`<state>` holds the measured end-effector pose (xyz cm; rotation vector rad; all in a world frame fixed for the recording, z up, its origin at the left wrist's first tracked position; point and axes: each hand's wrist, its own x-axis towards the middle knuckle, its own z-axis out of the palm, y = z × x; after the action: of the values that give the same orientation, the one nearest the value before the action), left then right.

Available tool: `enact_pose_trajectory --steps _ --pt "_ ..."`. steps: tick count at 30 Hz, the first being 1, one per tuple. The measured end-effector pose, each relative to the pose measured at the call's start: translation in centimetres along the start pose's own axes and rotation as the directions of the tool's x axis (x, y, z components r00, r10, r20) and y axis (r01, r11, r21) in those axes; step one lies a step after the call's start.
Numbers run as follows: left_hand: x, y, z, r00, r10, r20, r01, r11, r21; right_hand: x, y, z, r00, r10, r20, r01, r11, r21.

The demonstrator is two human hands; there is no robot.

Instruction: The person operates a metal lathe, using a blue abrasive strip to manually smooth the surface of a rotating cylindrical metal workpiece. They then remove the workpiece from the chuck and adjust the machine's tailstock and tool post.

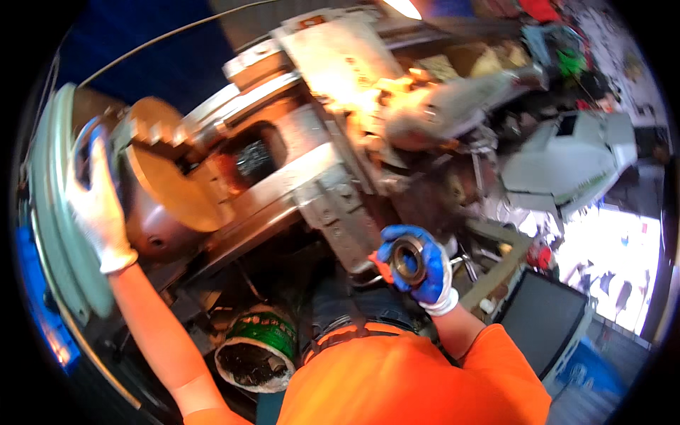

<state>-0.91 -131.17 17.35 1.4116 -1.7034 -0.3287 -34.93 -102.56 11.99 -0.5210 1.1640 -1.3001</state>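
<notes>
My left hand (pixel 98 202), in a white and blue glove, reaches between the lathe's pale green housing (pixel 60 212) and the round metal chuck (pixel 173 188). Its thumb and fingers are apart, and no object shows in it. Whether it touches the chuck is blurred. Closer to my body on the right, my right hand (pixel 433 283), in a blue glove with a white cuff, grips a thick metal ring (pixel 399 248). The ring's open face is turned up toward me. A small orange piece (pixel 382 268) shows beside those fingers; what it is, I cannot tell.
The lathe carriage (pixel 329 205) and a brightly lit tool post area (pixel 368 92) lie ahead. Below the lathe stands a green and white bucket (pixel 255 347) with dark contents. A dark flat panel (pixel 542 322) and a grey-white machine cover (pixel 567 159) are at the right.
</notes>
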Motion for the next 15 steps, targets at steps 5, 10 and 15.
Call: enact_pose_trajectory --steps 5,10,15 --pt "0.1 -1.1 -1.4 0.995 0.094 -0.043 -0.09 0.992 0.086 -1.7 -2.7 -11.3 0.85 -0.303 -0.432 0.204 0.944 -0.26" --pt "0.4 -2.7 -1.5 0.99 0.139 -0.02 -0.134 0.976 0.169 1.0 -2.0 -23.1 0.738 -0.484 -0.47 -0.033 0.67 -0.742" --pt "-2.4 0.2 0.0 0.98 0.175 -0.093 -0.172 0.984 0.041 5.3 -0.9 -25.4 0.833 -0.505 -0.225 -0.28 -0.035 -0.959"
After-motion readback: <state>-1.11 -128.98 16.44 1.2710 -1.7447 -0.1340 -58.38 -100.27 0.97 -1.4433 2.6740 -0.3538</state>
